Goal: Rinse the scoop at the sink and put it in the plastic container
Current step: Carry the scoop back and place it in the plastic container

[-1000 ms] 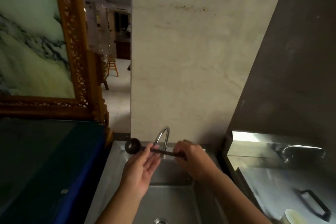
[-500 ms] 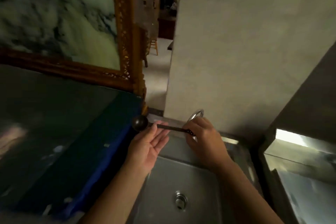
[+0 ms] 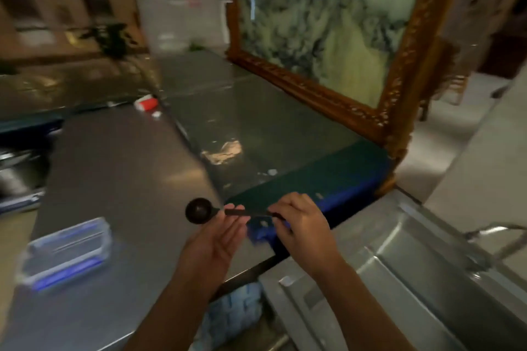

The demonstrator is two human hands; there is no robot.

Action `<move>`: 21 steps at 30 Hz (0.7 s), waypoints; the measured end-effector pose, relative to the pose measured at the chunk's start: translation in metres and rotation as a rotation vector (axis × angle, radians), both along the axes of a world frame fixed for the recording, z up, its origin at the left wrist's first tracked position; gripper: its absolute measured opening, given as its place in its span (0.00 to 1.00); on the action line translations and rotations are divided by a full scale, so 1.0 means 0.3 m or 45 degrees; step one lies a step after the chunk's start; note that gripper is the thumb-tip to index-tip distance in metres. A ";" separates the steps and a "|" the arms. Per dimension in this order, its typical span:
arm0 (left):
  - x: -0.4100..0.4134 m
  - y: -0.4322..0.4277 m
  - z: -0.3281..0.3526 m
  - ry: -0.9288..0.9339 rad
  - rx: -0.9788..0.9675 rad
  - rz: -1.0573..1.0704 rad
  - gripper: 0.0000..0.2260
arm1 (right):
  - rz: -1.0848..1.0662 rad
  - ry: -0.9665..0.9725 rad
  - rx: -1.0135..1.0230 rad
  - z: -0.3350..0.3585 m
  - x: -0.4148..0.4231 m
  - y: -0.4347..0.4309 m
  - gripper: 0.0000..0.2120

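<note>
A dark scoop (image 3: 199, 210) with a round bowl and a thin handle is held level over the steel counter's right end. My right hand (image 3: 302, 225) pinches the far end of its handle. My left hand (image 3: 219, 239) is open, palm up, under the handle near the bowl, its fingertips touching it. The clear plastic container (image 3: 65, 253) with blue trim sits on the counter at the lower left, well away from both hands. The steel sink (image 3: 413, 279) and its faucet (image 3: 490, 239) lie at the lower right.
A steel counter (image 3: 122, 168) fills the left and middle. Behind it a glass-topped blue cabinet (image 3: 328, 179) carries a large painting in a carved wooden frame (image 3: 399, 71). A red and white item (image 3: 147, 104) lies far back. A blue cloth (image 3: 233, 313) hangs below the counter edge.
The view has swung left from the sink to the counter. Both hands have carried the scoop left, off the basin, with the same hold. The plastic container has come into view.
</note>
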State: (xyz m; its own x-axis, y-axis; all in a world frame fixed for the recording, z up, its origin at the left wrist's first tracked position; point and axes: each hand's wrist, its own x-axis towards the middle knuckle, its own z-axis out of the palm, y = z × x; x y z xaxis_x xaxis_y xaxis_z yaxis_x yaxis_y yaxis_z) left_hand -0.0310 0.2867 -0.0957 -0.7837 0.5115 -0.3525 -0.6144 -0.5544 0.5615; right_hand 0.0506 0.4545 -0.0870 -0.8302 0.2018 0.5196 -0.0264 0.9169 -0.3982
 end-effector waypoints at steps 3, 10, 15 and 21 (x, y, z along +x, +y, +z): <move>-0.015 -0.204 0.013 -0.028 -0.007 0.208 0.11 | 0.154 0.006 -0.028 -0.012 -0.111 -0.175 0.08; -0.040 -0.610 0.016 -0.024 0.059 0.492 0.12 | 0.368 0.027 -0.004 -0.012 -0.263 -0.571 0.09; -0.097 -0.876 0.016 -0.012 0.088 0.523 0.14 | 0.417 0.040 0.062 -0.001 -0.343 -0.838 0.08; -0.176 -1.183 0.028 0.009 0.123 0.474 0.13 | 0.400 0.014 0.063 0.019 -0.419 -1.136 0.09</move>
State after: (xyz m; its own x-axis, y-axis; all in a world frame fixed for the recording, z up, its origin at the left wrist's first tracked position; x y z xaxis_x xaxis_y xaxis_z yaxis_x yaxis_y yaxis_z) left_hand -0.0839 -0.0682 -0.0873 -0.9244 0.2219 -0.3103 -0.3571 -0.7894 0.4993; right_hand -0.0750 0.1137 -0.0814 -0.8424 -0.0890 0.5314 -0.3151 0.8815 -0.3518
